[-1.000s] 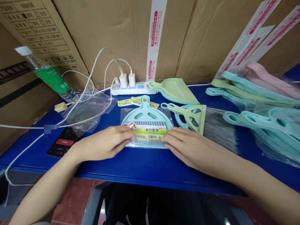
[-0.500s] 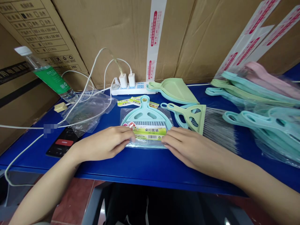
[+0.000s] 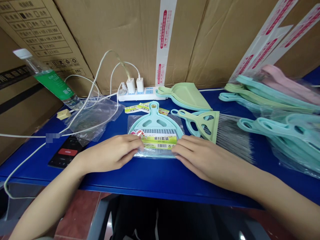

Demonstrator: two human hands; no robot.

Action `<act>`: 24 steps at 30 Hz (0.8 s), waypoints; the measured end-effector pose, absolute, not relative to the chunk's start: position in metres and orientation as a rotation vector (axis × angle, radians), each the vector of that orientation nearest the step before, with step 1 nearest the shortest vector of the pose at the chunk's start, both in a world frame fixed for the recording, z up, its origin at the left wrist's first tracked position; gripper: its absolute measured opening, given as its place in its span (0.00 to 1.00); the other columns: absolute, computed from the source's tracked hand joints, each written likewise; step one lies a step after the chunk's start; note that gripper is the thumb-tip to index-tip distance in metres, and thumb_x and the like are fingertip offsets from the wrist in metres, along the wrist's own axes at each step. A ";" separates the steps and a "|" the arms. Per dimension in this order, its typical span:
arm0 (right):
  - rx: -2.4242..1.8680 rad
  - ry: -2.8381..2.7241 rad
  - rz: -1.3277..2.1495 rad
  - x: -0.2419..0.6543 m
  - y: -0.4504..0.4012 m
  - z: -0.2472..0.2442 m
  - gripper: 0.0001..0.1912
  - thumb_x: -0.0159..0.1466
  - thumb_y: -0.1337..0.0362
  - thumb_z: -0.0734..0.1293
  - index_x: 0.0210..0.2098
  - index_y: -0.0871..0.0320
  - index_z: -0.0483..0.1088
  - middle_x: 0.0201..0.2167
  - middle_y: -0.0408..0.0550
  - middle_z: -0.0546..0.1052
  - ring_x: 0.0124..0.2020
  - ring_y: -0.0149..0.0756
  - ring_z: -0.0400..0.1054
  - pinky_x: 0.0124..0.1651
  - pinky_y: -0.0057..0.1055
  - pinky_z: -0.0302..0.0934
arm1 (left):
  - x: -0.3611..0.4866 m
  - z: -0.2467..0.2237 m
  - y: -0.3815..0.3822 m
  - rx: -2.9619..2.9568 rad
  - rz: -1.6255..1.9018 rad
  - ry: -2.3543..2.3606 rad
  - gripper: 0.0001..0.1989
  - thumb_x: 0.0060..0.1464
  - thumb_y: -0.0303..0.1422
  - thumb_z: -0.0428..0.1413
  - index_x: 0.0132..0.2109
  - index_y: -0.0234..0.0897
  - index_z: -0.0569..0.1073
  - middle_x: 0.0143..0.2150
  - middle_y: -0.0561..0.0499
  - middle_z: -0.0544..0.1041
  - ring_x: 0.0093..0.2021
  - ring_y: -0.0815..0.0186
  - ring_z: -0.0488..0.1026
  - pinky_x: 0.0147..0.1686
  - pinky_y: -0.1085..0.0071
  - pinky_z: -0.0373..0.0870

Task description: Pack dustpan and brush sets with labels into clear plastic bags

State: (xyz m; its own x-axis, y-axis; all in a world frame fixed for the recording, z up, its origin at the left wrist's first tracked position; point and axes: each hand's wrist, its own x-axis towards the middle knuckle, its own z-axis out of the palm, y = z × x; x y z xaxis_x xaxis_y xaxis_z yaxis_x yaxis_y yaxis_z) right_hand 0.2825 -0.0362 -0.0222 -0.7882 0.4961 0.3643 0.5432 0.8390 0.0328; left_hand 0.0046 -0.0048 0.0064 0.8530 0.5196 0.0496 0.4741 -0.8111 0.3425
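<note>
In front of me a light-blue hand broom and dustpan set (image 3: 154, 115) lies flat in a clear plastic bag (image 3: 160, 156), handle pointing away from me. A green and yellow label card (image 3: 160, 141) crosses the grey bristles; whether it is inside the bag or on top I cannot tell. My left hand (image 3: 120, 150) has curled fingers on the bag at the card's left end. My right hand (image 3: 193, 153) grips the opposite side, fingers bent at the card's right end. Both sets of fingertips are partly hidden.
Loose green and blue brooms (image 3: 200, 123) and stacked dustpans (image 3: 187, 95) lie behind and right. Bagged sets (image 3: 282, 133) are piled far right. Spare label cards (image 3: 132, 109), a power strip (image 3: 150, 95), cables, a phone (image 3: 66, 153), a bottle (image 3: 53, 83) and an empty bag (image 3: 95, 116) are around.
</note>
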 end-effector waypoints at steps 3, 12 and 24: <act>-0.773 -2.675 -0.190 0.283 -0.036 -0.021 0.16 0.70 0.74 0.55 0.36 0.60 0.72 0.31 0.49 0.77 0.34 0.39 0.70 0.39 0.35 0.67 | 0.005 0.007 -0.005 2.713 0.202 0.752 0.11 0.66 0.27 0.46 0.46 0.41 0.73 0.40 0.49 0.78 0.42 0.62 0.78 0.44 0.67 0.74; -0.784 -2.687 -0.184 0.284 -0.038 -0.022 0.14 0.70 0.74 0.56 0.36 0.60 0.72 0.31 0.49 0.76 0.34 0.39 0.70 0.40 0.35 0.67 | 0.004 0.005 -0.005 2.716 0.210 0.751 0.12 0.66 0.27 0.47 0.47 0.41 0.74 0.41 0.49 0.79 0.43 0.62 0.78 0.45 0.67 0.74; -0.792 -2.699 -0.162 0.283 -0.037 -0.021 0.14 0.70 0.74 0.57 0.36 0.60 0.72 0.31 0.48 0.76 0.34 0.39 0.69 0.39 0.35 0.66 | 0.004 0.006 -0.005 2.707 0.217 0.759 0.12 0.66 0.27 0.47 0.47 0.41 0.74 0.42 0.48 0.79 0.43 0.62 0.78 0.45 0.67 0.74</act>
State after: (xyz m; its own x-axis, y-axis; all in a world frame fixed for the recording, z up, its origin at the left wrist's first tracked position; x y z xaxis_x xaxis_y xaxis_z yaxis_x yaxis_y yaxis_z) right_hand 0.2835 -0.0375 -0.0212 -0.7941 0.5061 0.3366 0.5426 0.8398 0.0175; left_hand 0.0044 -0.0052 0.0059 0.8474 0.5276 0.0590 0.4789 -0.8077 0.3440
